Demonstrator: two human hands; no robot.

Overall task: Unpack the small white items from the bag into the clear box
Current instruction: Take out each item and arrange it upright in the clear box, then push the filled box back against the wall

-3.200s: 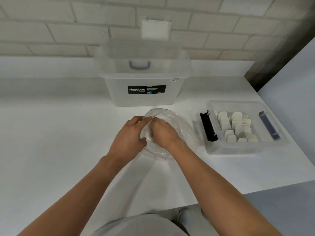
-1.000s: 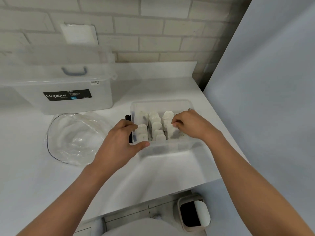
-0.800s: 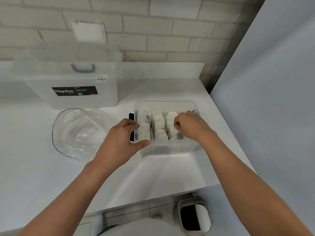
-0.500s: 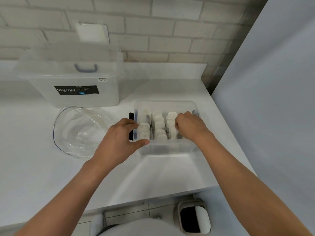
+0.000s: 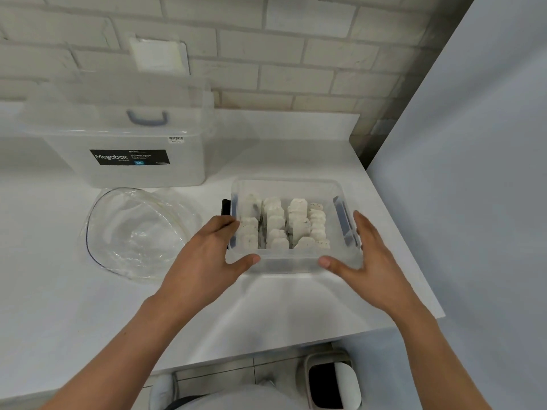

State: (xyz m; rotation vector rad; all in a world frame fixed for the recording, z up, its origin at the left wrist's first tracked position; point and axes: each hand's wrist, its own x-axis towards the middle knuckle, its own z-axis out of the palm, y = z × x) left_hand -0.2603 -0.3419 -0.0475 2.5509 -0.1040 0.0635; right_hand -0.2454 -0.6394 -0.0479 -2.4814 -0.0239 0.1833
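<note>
Your left hand [image 5: 204, 261] grips the near left corner of the clear box [image 5: 284, 183], fingers [image 5: 228, 223] on the left wall and thumb on the front. Your right hand [image 5: 373, 261] is released, fingers straight beside the right wall by its clip; whether it touches, I cannot tell. The small white items [image 5: 281, 223] stand in rows inside the box. The clear plastic bag [image 5: 136, 232] lies flat on the counter [image 5: 88, 306] to the left and looks empty, so the unpacking seems all but done.

The step looks like steadying or squaring the box. Close your right hand on the right wall opposite the left, so the box is held from both sides. Slide it rather than lift it, and hold it level: the rows stand loosely and could topple. It sits near the counter's right edge, so draw it inward, not toward the drop. Check the bag's folds for a stray item.
</note>
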